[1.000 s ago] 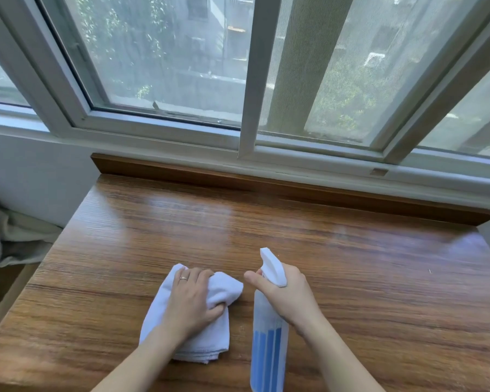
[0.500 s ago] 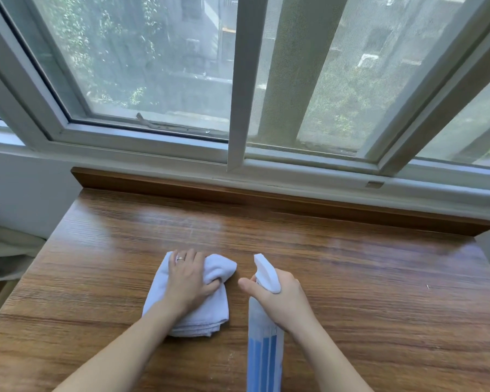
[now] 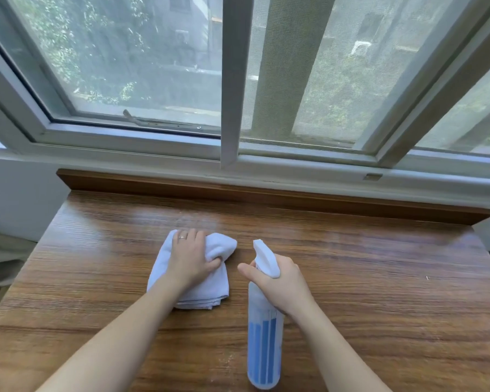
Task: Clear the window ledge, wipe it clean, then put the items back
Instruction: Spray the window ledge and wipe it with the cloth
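Note:
A wide wooden window ledge [image 3: 351,278] runs under the window. On it lies a folded white cloth [image 3: 207,290], a little left of centre. My left hand [image 3: 191,258] presses down on the cloth, with the thumb tucked into a fold. To its right my right hand [image 3: 277,281] grips the neck of a white spray bottle [image 3: 265,346] with blue stripes. The index finger sticks out under the bottle's nozzle, which points away toward the window. The bottle is held above the ledge.
A raised wooden lip [image 3: 266,193] borders the back of the ledge below the white window frame [image 3: 229,108]. Grey fabric [image 3: 3,258] lies off the ledge's left edge. A small speck [image 3: 427,277] sits on the ledge's right side.
Both hands have slid forward toward the window, the cloth moving with the left hand and the bottle with the right. The camera has tilted, showing more window.

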Demonstrator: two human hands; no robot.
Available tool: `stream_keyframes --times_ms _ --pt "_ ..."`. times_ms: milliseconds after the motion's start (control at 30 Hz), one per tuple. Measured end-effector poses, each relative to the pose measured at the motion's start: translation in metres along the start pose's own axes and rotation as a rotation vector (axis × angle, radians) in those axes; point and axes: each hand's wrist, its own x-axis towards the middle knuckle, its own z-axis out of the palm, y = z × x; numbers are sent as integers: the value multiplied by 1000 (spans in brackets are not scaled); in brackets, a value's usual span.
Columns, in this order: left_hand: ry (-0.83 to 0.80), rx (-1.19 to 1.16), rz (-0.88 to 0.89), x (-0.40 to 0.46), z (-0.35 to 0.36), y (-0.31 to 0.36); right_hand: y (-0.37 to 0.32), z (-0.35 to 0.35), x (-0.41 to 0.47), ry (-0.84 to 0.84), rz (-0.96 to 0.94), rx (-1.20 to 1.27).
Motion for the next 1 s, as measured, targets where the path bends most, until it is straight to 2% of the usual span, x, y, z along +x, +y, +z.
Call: stream_keyframes --times_ms 133,300,567,1000 --pt "15 -62 91 -34 3 -3 -3 0 7 16 -9 4" --pt "129 -107 149 -67 13 -5 -10 1 16 28 -12 14" --pt "165 -99 117 -28 11 -2 -11 2 25 25 5 23" --pt "-47 18 -35 94 1 -3 -6 -7 25 14 -20 8"
